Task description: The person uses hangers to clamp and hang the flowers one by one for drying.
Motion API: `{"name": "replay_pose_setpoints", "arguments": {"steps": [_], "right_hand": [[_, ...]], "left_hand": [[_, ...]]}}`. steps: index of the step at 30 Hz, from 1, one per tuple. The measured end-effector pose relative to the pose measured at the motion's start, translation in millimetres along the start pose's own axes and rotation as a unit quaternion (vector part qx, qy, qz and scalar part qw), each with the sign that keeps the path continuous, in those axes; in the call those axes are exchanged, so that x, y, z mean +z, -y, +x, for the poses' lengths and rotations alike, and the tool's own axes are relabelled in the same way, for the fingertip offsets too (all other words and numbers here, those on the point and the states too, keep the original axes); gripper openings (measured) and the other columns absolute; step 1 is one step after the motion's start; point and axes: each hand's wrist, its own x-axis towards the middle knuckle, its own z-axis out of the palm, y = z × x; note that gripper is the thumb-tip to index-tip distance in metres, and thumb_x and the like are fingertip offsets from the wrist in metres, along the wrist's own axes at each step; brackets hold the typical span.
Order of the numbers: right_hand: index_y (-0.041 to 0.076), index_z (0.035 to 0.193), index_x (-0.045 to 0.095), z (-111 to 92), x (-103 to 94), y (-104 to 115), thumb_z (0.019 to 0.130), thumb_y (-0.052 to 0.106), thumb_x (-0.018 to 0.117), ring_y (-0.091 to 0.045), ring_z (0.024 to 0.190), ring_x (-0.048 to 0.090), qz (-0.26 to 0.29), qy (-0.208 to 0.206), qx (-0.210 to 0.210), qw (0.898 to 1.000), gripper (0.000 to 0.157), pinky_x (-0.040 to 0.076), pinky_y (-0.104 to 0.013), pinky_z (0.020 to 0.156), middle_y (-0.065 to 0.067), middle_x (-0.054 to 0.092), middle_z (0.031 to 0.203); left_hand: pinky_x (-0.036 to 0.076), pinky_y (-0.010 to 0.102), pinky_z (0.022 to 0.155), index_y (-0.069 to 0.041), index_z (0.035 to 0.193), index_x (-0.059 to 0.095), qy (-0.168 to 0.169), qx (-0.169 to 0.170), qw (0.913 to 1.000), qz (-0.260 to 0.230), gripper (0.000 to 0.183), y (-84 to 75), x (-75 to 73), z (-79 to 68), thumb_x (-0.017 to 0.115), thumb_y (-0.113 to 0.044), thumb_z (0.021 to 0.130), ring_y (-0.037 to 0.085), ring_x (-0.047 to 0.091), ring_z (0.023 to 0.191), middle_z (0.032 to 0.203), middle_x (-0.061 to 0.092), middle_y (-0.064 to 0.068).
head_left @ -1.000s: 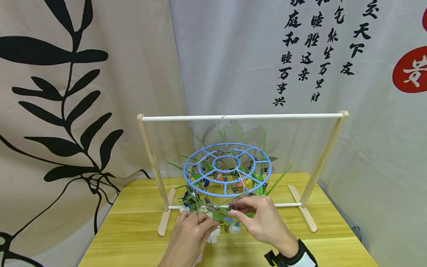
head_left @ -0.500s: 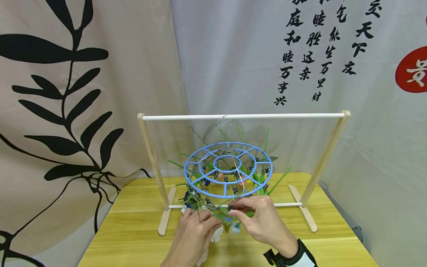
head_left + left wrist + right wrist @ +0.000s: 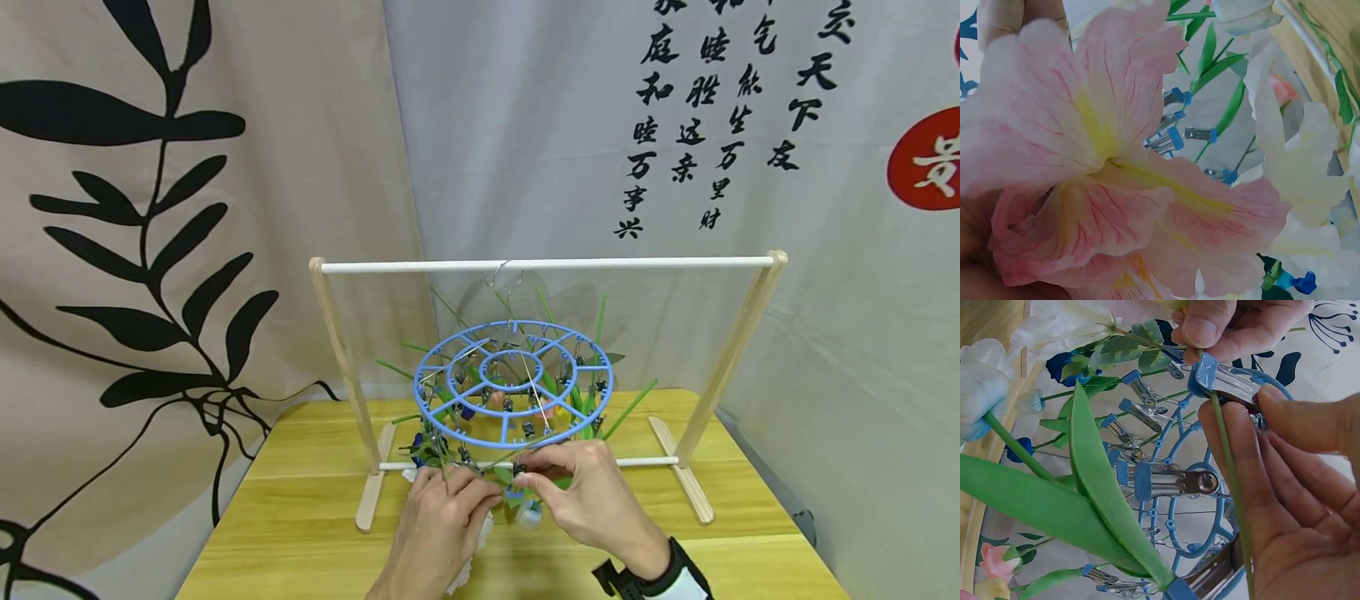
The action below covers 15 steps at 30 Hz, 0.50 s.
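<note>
My left hand (image 3: 442, 521) pinches the thin green stem (image 3: 1225, 444) of an artificial flower in front of the round blue clip hanger (image 3: 592, 367). Its large pink bloom (image 3: 1110, 94) with yellow streaks fills much of the left wrist view and hides part of that hand. With thumb and fingers, my right hand (image 3: 585, 492) pinches a metal clip (image 3: 1235, 386) with blue tips. The stem runs at those tips and on down across my right fingers. Whether the tips grip the stem is unclear.
The hanger hooks on a white rod (image 3: 637, 262) of a wooden stand. Other clips (image 3: 1175, 481) hold artificial flowers, among them a pale tulip (image 3: 982, 390) and a pink rose (image 3: 997, 561). The stand's foot (image 3: 681, 471) rests on the wooden table (image 3: 300, 533).
My left hand has shifted slightly right, closer to the clip. My right hand stays in place, pinching the clip. White petals below my left hand have become more covered.
</note>
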Motion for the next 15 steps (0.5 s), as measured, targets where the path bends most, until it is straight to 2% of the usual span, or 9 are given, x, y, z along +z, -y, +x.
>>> {"name": "replay_pose_setpoints", "arguments": {"steps": [5,11,15], "right_hand": [[0.015,0.106,0.090,-0.4,-0.6,1.5,0.097,0.005,0.094,-0.004,0.090,0.085,-0.004,0.005,0.009,1.000,0.014,0.069,-0.019,0.079,0.002,0.091,0.103],[0.015,0.113,0.089,-2.5,-1.0,5.9,0.104,0.010,0.090,-0.009,0.096,0.086,-0.026,0.021,0.027,0.999,0.011,0.071,-0.023,0.082,0.001,0.090,0.109],[0.013,0.116,0.088,-2.4,0.1,8.4,0.104,0.011,0.090,-0.011,0.097,0.086,-0.035,0.013,0.019,0.999,0.012,0.071,-0.023,0.082,0.000,0.089,0.112]], "left_hand": [[0.046,0.026,0.078,-0.024,0.097,0.086,0.003,-0.007,1.0000,-0.002,0.024,-0.9,-0.7,0.7,0.105,-0.017,0.083,0.005,0.070,0.079,0.091,0.077,-0.012],[0.046,0.026,0.078,-0.024,0.098,0.087,0.005,-0.017,0.9998,-0.008,0.025,-0.4,0.7,-0.3,0.105,-0.016,0.083,0.004,0.071,0.080,0.092,0.078,-0.012],[0.046,0.025,0.077,-0.024,0.100,0.087,0.005,-0.022,0.9996,-0.016,0.025,0.0,1.6,-0.8,0.105,-0.015,0.084,0.003,0.071,0.080,0.094,0.078,-0.012]]}}
